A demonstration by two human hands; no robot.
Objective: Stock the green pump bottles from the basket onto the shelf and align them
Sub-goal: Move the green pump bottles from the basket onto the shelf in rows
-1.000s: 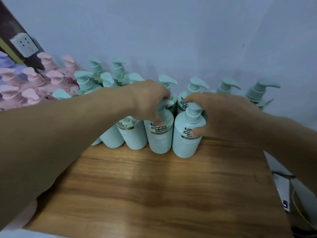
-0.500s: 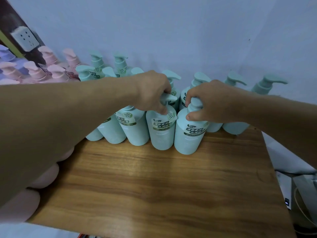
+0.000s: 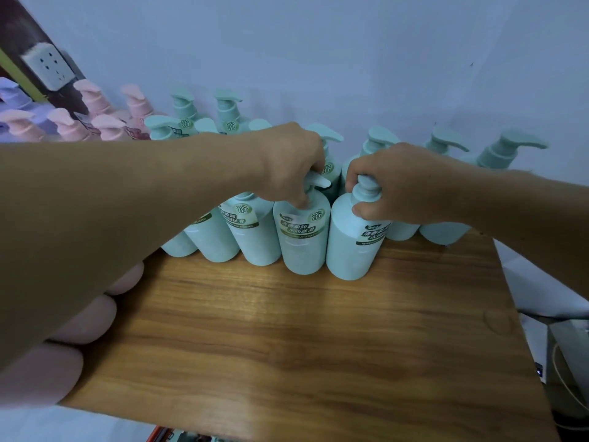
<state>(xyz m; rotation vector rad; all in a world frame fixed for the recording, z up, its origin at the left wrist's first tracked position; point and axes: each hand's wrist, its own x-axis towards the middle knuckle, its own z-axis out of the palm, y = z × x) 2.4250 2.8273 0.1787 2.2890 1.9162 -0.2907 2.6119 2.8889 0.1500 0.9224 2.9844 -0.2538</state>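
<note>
Up close, I read green Chinese lettering on the labels of two green bottles standing side by side on the wooden shelf [image 3: 318, 346]. My left hand [image 3: 287, 161] pinches the left bottle [image 3: 302, 244] by its pump; my right hand [image 3: 401, 183] grips the right bottle [image 3: 350, 250] by its pump collar.

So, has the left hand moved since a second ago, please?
No. The left hand still grips the pump of the same bottle, second from the right in the front row on the shelf.
</note>
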